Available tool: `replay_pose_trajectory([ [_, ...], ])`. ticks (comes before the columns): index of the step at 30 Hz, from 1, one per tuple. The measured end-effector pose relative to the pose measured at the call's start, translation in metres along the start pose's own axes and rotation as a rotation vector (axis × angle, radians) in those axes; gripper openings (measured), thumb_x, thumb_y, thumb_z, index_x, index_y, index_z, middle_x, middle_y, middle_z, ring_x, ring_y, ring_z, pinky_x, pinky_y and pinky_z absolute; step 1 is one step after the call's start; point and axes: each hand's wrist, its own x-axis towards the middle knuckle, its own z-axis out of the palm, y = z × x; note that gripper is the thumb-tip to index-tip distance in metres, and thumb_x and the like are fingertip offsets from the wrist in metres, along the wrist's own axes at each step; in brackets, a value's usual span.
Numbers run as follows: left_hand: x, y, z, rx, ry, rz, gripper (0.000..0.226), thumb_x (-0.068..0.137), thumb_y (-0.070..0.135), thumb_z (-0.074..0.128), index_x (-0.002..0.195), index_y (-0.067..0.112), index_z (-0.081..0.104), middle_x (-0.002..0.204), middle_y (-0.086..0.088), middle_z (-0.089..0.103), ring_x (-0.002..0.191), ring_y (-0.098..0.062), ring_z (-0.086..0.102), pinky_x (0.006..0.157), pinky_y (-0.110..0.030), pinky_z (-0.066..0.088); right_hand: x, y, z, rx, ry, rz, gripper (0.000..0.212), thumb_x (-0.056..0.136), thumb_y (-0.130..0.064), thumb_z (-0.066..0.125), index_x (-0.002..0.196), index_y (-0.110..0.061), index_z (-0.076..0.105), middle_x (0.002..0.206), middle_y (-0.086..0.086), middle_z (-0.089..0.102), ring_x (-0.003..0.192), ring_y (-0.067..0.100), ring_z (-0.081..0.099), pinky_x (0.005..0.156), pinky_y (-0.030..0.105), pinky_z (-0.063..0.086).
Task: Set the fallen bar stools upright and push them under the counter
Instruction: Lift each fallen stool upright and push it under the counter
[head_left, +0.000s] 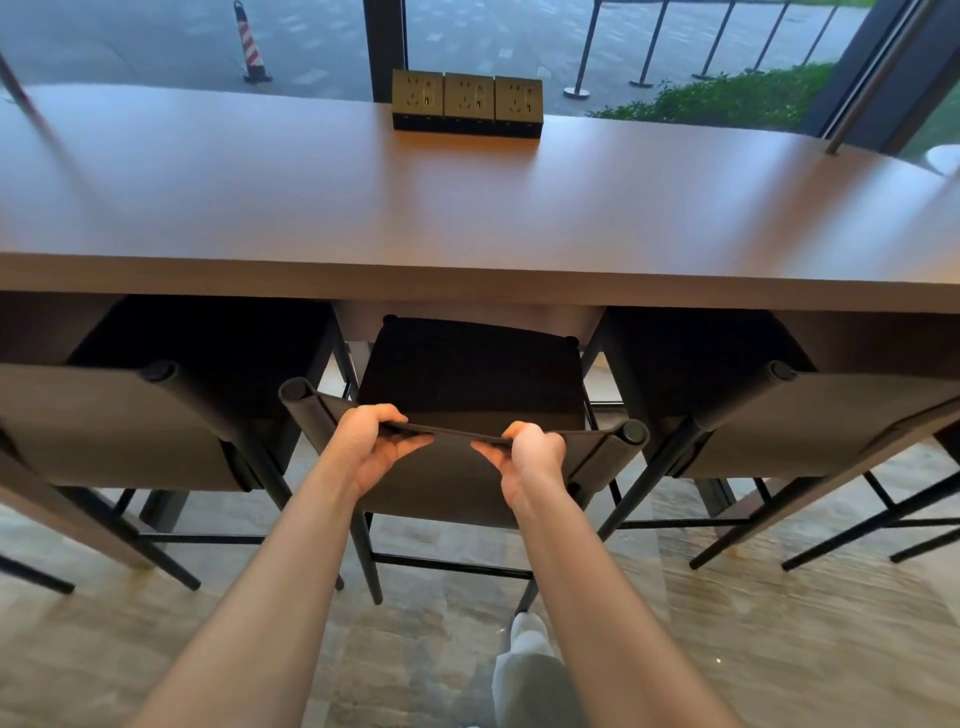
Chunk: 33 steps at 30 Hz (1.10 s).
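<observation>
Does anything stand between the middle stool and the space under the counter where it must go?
Nothing visible does. The left hand and right hand grip the backrest of the middle stool, whose seat meets an open gap below the counter, apart from the left stool and right stool. Deeper in is hidden.

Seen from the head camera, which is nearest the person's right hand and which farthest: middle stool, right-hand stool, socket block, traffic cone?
1. Middle stool, gripped by the right hand.
2. Right-hand stool, just to its right.
3. Socket block, on the counter's far edge.
4. Traffic cone, outside the window, far left.
</observation>
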Motion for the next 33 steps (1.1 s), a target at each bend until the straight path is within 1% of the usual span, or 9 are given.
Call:
replay_pose_trajectory([
  [3, 0.008, -0.006, 0.001, -0.034, -0.041, 0.01, 0.025, 0.086, -0.013, 0.04, 0.103, -0.005, 0.056, 0.123, -0.027, 0.058, 0.105, -0.039, 0.063, 0.07, -0.045, 0.06, 0.01, -0.002, -0.002, 0.017, -0.041, -0.037, 0.045, 0.088, 0.016, 0.042, 0.129, -0.004, 0.041, 0.13, 0.018, 0.048, 0.108, 0.036, 0.058, 0.075, 0.048, 0.059],
  [6, 0.021, -0.002, 0.012, -0.058, -0.043, 0.043, 0.041, 0.086, -0.014, 0.041, 0.124, -0.001, 0.05, 0.124, -0.024, 0.057, 0.11, -0.038, 0.061, 0.073, -0.044, 0.059, 0.026, -0.018, 0.004, 0.009, -0.079, -0.08, 0.048, 0.087, 0.017, 0.04, 0.131, -0.003, 0.042, 0.131, 0.018, 0.049, 0.107, 0.037, 0.058, 0.07, 0.045, 0.059],
  [8, 0.031, 0.003, 0.021, -0.058, -0.038, 0.04, 0.035, 0.087, -0.015, 0.04, 0.117, -0.001, 0.052, 0.127, -0.027, 0.055, 0.112, -0.039, 0.059, 0.075, -0.044, 0.058, 0.036, -0.028, 0.011, -0.007, -0.088, -0.076, 0.048, 0.087, 0.018, 0.04, 0.131, 0.0, 0.042, 0.132, 0.02, 0.048, 0.102, 0.037, 0.058, 0.065, 0.043, 0.058],
  [11, 0.04, 0.012, 0.028, -0.03, -0.031, 0.031, 0.023, 0.088, -0.015, 0.039, 0.098, 0.0, 0.054, 0.127, -0.028, 0.055, 0.111, -0.039, 0.059, 0.075, -0.043, 0.056, 0.047, -0.035, 0.019, -0.014, -0.113, -0.067, 0.045, 0.088, 0.018, 0.042, 0.13, 0.002, 0.043, 0.131, 0.021, 0.049, 0.087, 0.031, 0.061, 0.067, 0.042, 0.058],
  [17, 0.062, 0.025, 0.035, -0.019, 0.0, 0.032, 0.028, 0.089, -0.014, 0.037, 0.109, -0.002, 0.052, 0.127, -0.026, 0.054, 0.112, -0.039, 0.058, 0.08, -0.045, 0.055, 0.063, -0.042, 0.031, -0.021, -0.153, -0.055, 0.045, 0.091, 0.013, 0.047, 0.133, 0.0, 0.041, 0.131, 0.019, 0.05, 0.084, 0.027, 0.063, 0.058, 0.035, 0.061],
  [22, 0.062, 0.024, 0.033, -0.026, 0.011, 0.022, 0.037, 0.09, -0.013, 0.038, 0.125, -0.005, 0.047, 0.131, -0.027, 0.051, 0.117, -0.04, 0.055, 0.084, -0.047, 0.054, 0.067, -0.039, 0.027, -0.078, -0.159, -0.032, 0.047, 0.093, 0.006, 0.051, 0.136, -0.003, 0.036, 0.131, 0.019, 0.049, 0.103, 0.033, 0.062, 0.061, 0.034, 0.061],
  [25, 0.06, 0.024, 0.034, -0.025, 0.032, 0.009, 0.04, 0.092, -0.01, 0.039, 0.131, -0.007, 0.044, 0.133, -0.028, 0.049, 0.117, -0.041, 0.055, 0.082, -0.048, 0.054, 0.068, -0.041, 0.025, -0.182, -0.176, -0.011, 0.052, 0.095, -0.004, 0.056, 0.14, -0.006, 0.03, 0.136, 0.016, 0.046, 0.117, 0.032, 0.057, 0.071, 0.038, 0.061],
  [29, 0.059, 0.021, 0.035, -0.046, 0.078, 0.002, 0.029, 0.096, 0.004, 0.051, 0.125, -0.001, 0.049, 0.132, -0.026, 0.051, 0.115, -0.038, 0.057, 0.076, -0.044, 0.056, 0.065, -0.047, 0.018, -0.223, -0.215, 0.035, 0.056, 0.094, -0.014, 0.06, 0.142, -0.008, 0.031, 0.142, 0.013, 0.042, 0.121, 0.033, 0.053, 0.08, 0.045, 0.059],
  [33, 0.049, 0.007, 0.039, -0.013, 0.033, 0.018, 0.052, 0.092, 0.032, 0.063, 0.137, 0.012, 0.048, 0.112, -0.012, 0.061, 0.1, -0.028, 0.065, 0.078, -0.043, 0.056, 0.061, -0.048, 0.004, -0.26, -0.262, 0.048, 0.067, 0.092, -0.025, 0.064, 0.146, -0.012, 0.027, 0.148, 0.009, 0.036, 0.124, 0.033, 0.05, 0.083, 0.048, 0.058],
])
